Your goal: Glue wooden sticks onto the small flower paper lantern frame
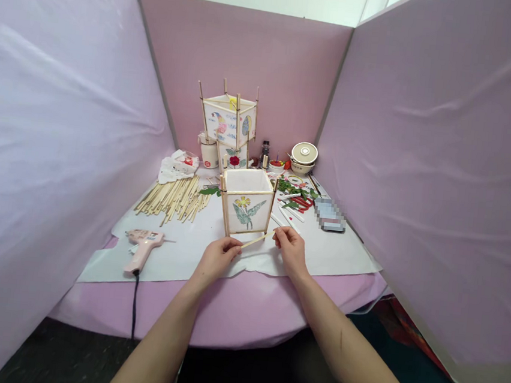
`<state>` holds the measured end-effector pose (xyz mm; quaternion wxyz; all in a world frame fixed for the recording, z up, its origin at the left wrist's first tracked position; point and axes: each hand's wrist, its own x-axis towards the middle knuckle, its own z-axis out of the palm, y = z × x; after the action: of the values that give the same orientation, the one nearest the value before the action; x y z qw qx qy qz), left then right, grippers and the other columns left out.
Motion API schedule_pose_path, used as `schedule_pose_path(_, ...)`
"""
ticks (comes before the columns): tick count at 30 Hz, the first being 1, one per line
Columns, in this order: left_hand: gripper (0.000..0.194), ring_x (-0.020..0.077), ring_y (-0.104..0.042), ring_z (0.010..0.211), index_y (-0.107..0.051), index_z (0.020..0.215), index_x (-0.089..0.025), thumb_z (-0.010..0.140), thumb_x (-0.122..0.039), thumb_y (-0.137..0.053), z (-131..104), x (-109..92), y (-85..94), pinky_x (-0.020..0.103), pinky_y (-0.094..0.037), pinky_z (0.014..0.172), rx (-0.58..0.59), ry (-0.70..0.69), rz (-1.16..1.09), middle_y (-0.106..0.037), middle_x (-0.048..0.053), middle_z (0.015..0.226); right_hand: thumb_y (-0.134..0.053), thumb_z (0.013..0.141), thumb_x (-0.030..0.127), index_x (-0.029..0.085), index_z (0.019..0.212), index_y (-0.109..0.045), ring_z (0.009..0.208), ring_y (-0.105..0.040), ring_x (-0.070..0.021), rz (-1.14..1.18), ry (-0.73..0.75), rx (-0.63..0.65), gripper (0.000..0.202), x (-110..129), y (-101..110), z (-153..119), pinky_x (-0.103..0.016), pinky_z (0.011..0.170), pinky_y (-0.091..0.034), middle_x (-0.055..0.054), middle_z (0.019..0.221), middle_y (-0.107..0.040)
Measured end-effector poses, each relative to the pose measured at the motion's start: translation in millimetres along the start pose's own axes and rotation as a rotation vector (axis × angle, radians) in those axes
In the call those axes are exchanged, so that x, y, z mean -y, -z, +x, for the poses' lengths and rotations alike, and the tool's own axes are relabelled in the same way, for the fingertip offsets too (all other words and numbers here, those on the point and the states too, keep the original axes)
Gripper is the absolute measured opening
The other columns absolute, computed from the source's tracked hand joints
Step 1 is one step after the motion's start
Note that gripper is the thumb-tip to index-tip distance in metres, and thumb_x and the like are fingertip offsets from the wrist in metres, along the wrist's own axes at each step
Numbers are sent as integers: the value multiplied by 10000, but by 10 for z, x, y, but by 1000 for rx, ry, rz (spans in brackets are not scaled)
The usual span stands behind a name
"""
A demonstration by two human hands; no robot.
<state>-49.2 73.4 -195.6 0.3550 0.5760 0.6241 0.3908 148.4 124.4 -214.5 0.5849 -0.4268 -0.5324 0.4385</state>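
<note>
A square paper lantern [246, 202] with a wooden stick frame and a painted flower panel stands on the white sheet [330, 256]. Just in front of it, my left hand [217, 258] and my right hand [289, 250] pinch the two ends of one thin wooden stick [256, 240], held slanted near the lantern's lower front edge.
A pile of several wooden sticks [174, 197] lies at the left. A pink glue gun [142, 247] with its black cord rests at the front left. Finished lanterns [230, 120] are stacked at the back, with red scissors [300, 202], leaves, a lidded pot [304, 155] and pink partition walls around.
</note>
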Motion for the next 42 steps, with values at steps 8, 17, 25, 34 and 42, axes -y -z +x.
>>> schedule_pose_path(8, 263, 178, -563, 674, -677, 771, -184, 757, -416, -553, 7, 23, 18, 283, -391, 639, -28, 4, 103, -657, 16, 701, -561, 845, 452, 194, 742, -614, 608, -474, -130, 3, 16, 1, 282, 3, 10, -9, -265, 613, -383, 7, 660, -564)
schedule_pose_path(17, 269, 195, -564, 688, -654, 755, -189, 775, -425, -526, -4, 52, 14, 305, -384, 645, -60, -16, 170, -664, 31, 728, -531, 862, 472, 197, 765, -631, 606, -487, -131, 20, 21, 3, 308, -56, 6, 5, -267, 604, -391, -5, 680, -593)
schedule_pose_path(25, 252, 191, -563, 690, -646, 751, -186, 785, -401, -519, 0, 50, 11, 295, -383, 648, -59, -21, 197, -659, 29, 729, -502, 868, 509, 188, 752, -627, 585, -481, -129, 76, -9, 15, 364, -50, -7, 7, -269, 577, -387, -19, 684, -605)
schedule_pose_path(34, 255, 196, -564, 694, -635, 758, -185, 791, -400, -503, 5, 60, 11, 297, -379, 646, -54, -25, 217, -655, 35, 730, -482, 870, 532, 184, 765, -633, 587, -491, -129, 116, -20, 32, 394, -21, -12, -2, -266, 564, -393, -28, 703, -616)
schedule_pose_path(42, 233, 184, -554, 683, -624, 735, -196, 804, -378, -497, -12, 24, 9, 280, -365, 636, -40, -20, 220, -641, 12, 709, -519, 853, 506, 191, 769, -631, 589, -487, -129, 105, -26, 44, 344, -32, -4, 2, -265, 563, -387, -25, 712, -613)
